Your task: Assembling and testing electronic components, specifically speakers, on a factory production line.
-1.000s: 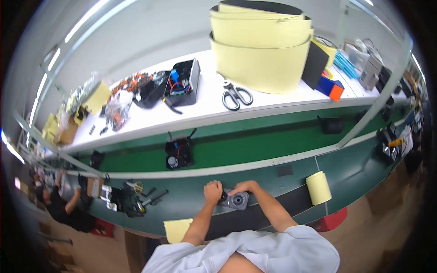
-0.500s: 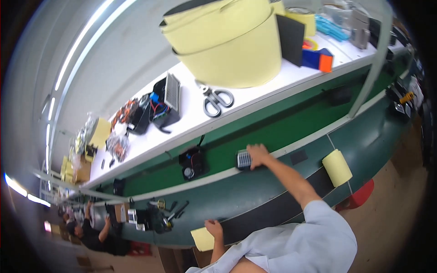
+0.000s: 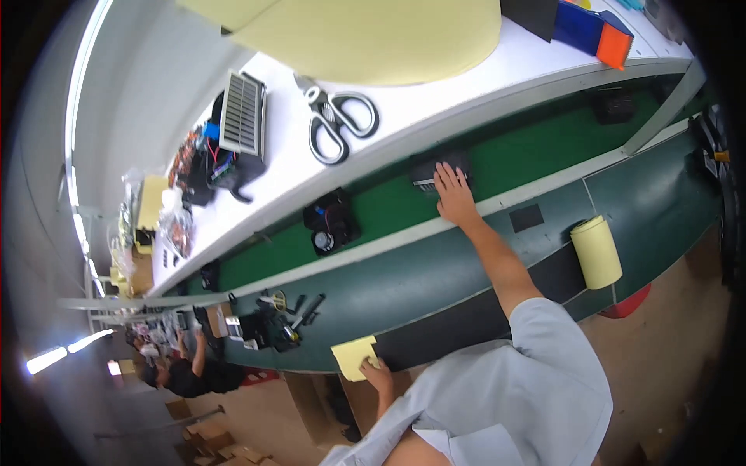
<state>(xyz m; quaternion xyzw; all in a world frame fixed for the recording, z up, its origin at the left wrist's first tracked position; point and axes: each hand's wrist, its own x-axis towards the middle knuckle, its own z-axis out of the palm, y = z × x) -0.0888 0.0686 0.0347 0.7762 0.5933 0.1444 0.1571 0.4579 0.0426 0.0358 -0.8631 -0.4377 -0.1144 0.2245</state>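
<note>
My right hand (image 3: 456, 194) reaches over the low rail onto the green belt. Its fingers lie stretched out and apart on top of a black box-shaped device (image 3: 423, 177) with a slatted, light-coloured grille, partly hidden by the hand. At the bench's near edge, my left hand (image 3: 378, 376) pinches the lower edge of a pale yellow sheet (image 3: 351, 356). This sheet adjoins the left end of a long black strip (image 3: 443, 330) lying along the bench. By the strip's other end rests a yellow roll (image 3: 597, 252).
Black-handled scissors (image 3: 332, 124) lie on the white shelf (image 3: 420, 105), beside a large yellow roll (image 3: 381, 39) and a grilled device (image 3: 242, 116). Another black device (image 3: 330, 223) sits on the belt (image 3: 517, 155). A black square (image 3: 527, 219) lies on the bench. A co-worker (image 3: 198, 373) is at far left.
My right hand has pushed the black device farther onto the belt, and its fingers have straightened over it. My left hand stays at the yellow sheet. The view has shifted.
</note>
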